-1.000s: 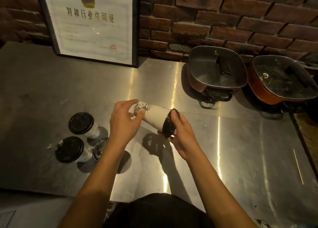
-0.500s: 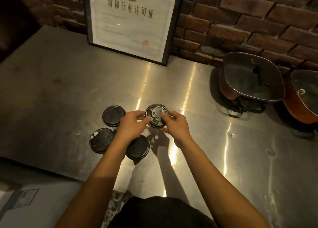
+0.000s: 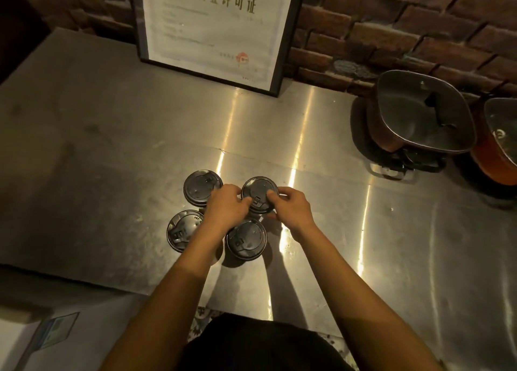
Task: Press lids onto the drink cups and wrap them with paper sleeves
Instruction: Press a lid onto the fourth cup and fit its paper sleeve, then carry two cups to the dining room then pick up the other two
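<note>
Several drink cups with black lids stand upright in a tight cluster on the steel counter (image 3: 112,152). The far right cup (image 3: 258,190) sits between both hands. My left hand (image 3: 225,209) grips its left side with the thumb on the lid's edge. My right hand (image 3: 289,207) holds its right side, thumb resting on the lid top. The far left cup (image 3: 201,186), near left cup (image 3: 183,229) and near right cup (image 3: 246,239) stand free of my hands. Cup walls and any sleeves are hidden under the lids from this angle.
A framed certificate (image 3: 212,29) leans on the brick wall behind the cups. Two square lidded pans, one brown (image 3: 419,113) and one orange (image 3: 500,146), stand at the right. A pale box (image 3: 42,340) lies below the counter's front edge at lower left.
A second ago both hands held a sleeved cup tilted on its side in the air. It now stands upright in the cluster, both hands still on it.
</note>
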Motion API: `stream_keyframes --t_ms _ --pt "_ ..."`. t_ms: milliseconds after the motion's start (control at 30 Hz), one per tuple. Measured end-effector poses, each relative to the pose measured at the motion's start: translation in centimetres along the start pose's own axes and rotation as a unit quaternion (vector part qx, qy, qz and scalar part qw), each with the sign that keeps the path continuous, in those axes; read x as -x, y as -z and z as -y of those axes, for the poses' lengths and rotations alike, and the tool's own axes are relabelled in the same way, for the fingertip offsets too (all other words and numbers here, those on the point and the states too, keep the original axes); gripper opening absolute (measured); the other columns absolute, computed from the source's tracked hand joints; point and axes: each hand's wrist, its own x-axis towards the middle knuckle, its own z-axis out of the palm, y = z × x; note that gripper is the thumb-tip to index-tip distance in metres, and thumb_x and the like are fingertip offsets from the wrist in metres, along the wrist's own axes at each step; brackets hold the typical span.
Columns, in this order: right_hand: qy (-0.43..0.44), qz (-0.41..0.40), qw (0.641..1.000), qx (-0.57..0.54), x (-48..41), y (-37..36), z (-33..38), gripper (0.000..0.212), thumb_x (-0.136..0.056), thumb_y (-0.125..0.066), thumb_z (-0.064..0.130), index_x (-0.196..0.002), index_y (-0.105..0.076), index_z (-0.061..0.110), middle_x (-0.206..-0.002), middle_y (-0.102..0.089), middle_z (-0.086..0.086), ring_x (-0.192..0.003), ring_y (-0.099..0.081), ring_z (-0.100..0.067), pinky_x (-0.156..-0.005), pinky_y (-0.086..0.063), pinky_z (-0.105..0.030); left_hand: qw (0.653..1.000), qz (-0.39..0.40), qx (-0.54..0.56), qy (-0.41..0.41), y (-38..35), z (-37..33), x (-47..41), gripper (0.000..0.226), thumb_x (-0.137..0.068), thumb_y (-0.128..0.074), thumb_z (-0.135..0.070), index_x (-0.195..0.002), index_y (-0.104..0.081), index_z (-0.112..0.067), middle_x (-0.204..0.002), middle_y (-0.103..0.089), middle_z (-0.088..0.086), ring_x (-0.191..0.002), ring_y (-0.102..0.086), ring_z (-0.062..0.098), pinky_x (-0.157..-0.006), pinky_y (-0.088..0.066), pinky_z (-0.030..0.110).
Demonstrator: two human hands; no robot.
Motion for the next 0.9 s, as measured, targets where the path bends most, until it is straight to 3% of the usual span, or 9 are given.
stream_keyframes --t_ms 167,267,333,400,467,500,567,667,900 --pt "-0.004 0.0 1.0 0.024 0.4 -0.1 0.2 0.045 -0.092 -0.064 0.046 -0.127 -0.067 0.017 -0.114 -0.074 -0.005 -0.101 -0.071 -0.024 -0.091 -0.06 -0.05 1.0 -0.003 -0.012 -0.007 0.5 -0.3 0.4 0.043 -0.099 -0.062 -0.036 -0.122 -0.067 -0.002 -0.111 -0.075 0.017 -0.115 -0.064 0.034 -0.094 -0.049 0.041" --pt "-0.018 0.013 1.0 -0.004 0.9 0.4 0.2 0.042 -0.094 -0.064 0.045 -0.126 -0.067 0.018 -0.107 -0.074 -0.007 -0.087 -0.071 -0.023 -0.086 -0.061 -0.053 1.0 -0.006 -0.021 -0.018 1.3 -0.4 1.4 0.046 -0.1 -0.059 -0.039 -0.126 -0.065 0.0 -0.111 -0.075 0.017 -0.106 -0.065 0.031 -0.089 -0.049 0.04" --pt "-0.022 0.022 0.999 -0.012 1.3 1.0 0.1 0.043 -0.096 -0.063 0.043 -0.131 -0.064 0.017 -0.118 -0.07 -0.009 -0.084 -0.069 -0.019 -0.082 -0.063 -0.045 0.999 -0.012 -0.018 -0.027 2.1 -0.2 2.6 0.05 -0.101 -0.057 -0.04 -0.136 -0.06 -0.003 -0.111 -0.077 0.015 -0.104 -0.067 0.027 -0.091 -0.047 0.035" --pt "-0.018 0.027 0.999 -0.019 1.8 1.7 0.1 0.048 -0.097 -0.063 0.04 -0.138 -0.059 0.015 -0.122 -0.067 -0.007 -0.081 -0.067 -0.011 -0.077 -0.06 -0.034 0.999 -0.037 0.011 -0.034 3.3 0.3 4.2 0.052 -0.101 -0.057 -0.041 -0.142 -0.057 -0.01 -0.121 -0.075 0.01 -0.111 -0.069 0.025 -0.103 -0.05 0.037" --pt "-0.018 0.035 0.999 -0.028 2.7 2.6 -0.3 0.047 -0.099 -0.062 0.035 -0.141 -0.053 0.016 -0.109 -0.066 0.0 -0.076 -0.065 -0.008 -0.075 -0.06 -0.032 0.993 -0.089 0.066 -0.049 4.4 1.6 6.3 0.045 -0.099 -0.059 -0.041 -0.138 -0.063 -0.019 -0.123 -0.074 0.004 -0.11 -0.069 0.018 -0.103 -0.052 0.038" --pt "-0.023 0.038 0.999 -0.031 3.1 3.1 -0.8 0.046 -0.099 -0.062 0.031 -0.141 -0.051 0.017 -0.1 -0.065 0.005 -0.077 -0.066 -0.008 -0.08 -0.061 -0.039 0.985 -0.114 0.115 -0.054 4.9 2.5 7.6 0.039 -0.099 -0.061 -0.038 -0.134 -0.067 -0.022 -0.119 -0.075 0.0 -0.106 -0.069 0.013 -0.101 -0.053 0.036" --pt "-0.018 0.034 0.999 -0.025 3.9 3.9 -2.7 0.048 -0.097 -0.064 0.022 -0.143 -0.05 0.018 -0.099 -0.066 0.006 -0.088 -0.069 -0.015 -0.093 -0.057 -0.05 0.962 -0.154 0.22 -0.05 5.3 4.7 10.3 0.029 -0.097 -0.066 -0.025 -0.126 -0.07 -0.024 -0.113 -0.074 -0.004 -0.103 -0.069 0.007 -0.097 -0.055 0.031" --pt "0.017 0.02 0.999 0.024 5.3 4.3 -6.5 0.058 -0.089 -0.075 0.02 -0.142 -0.05 0.024 -0.132 -0.064 -0.005 -0.108 -0.064 -0.02 -0.094 -0.056 -0.039 0.936 -0.194 0.293 -0.026 4.6 9.3 13.4 0.039 -0.093 -0.069 -0.004 -0.126 -0.064 -0.024 -0.118 -0.071 0.001 -0.108 -0.068 0.01 -0.098 -0.054 0.029" --pt "0.066 0.02 0.996 0.065 10.4 0.2 -11.2 0.087 -0.076 -0.088 0.028 -0.15 -0.042 0.028 -0.153 -0.049 0.001 -0.138 -0.049 -0.019 -0.101 -0.041 -0.028 0.942 -0.128 0.306 0.055 -0.4 15.6 14.9 0.083 -0.084 -0.081 -0.007 -0.154 -0.038 -0.021 -0.151 -0.046 -0.002 -0.134 -0.048 0.015 -0.106 -0.043 0.031"
